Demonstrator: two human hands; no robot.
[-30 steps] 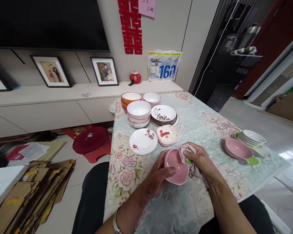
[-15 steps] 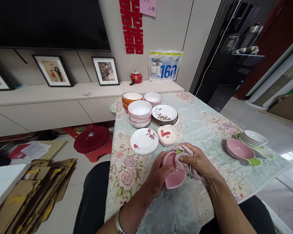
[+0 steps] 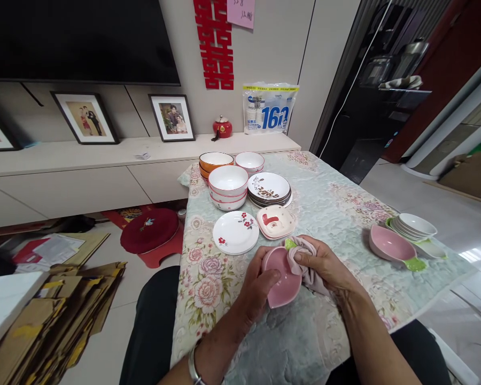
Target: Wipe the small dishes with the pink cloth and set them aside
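Note:
A pink bowl (image 3: 285, 289) with a pointed end and a green leaf-shaped handle is held tilted above the near part of the table. My left hand (image 3: 260, 280) grips its left side, thumb inside the bowl. In my right hand (image 3: 323, 262) is a bunched pale pink cloth (image 3: 304, 256), pressed against the rim beside the green handle. Just beyond my hands lie a squarish cream dish (image 3: 276, 222) with a red design and a white plate (image 3: 235, 232) with red flowers, which looks stacked on another.
Stacked white bowls (image 3: 228, 181), orange bowls (image 3: 216, 160) and brown-patterned plates (image 3: 269, 187) stand farther back on the floral tablecloth (image 3: 324, 203). Another pink bowl (image 3: 392, 243) and a stack of white bowls (image 3: 418, 224) sit at the right. A red stool (image 3: 151, 235) is left of the table.
The pink bowl has shifted slightly left with my hands, and more of its green handle shows beside the cloth. The other dishes stay in place.

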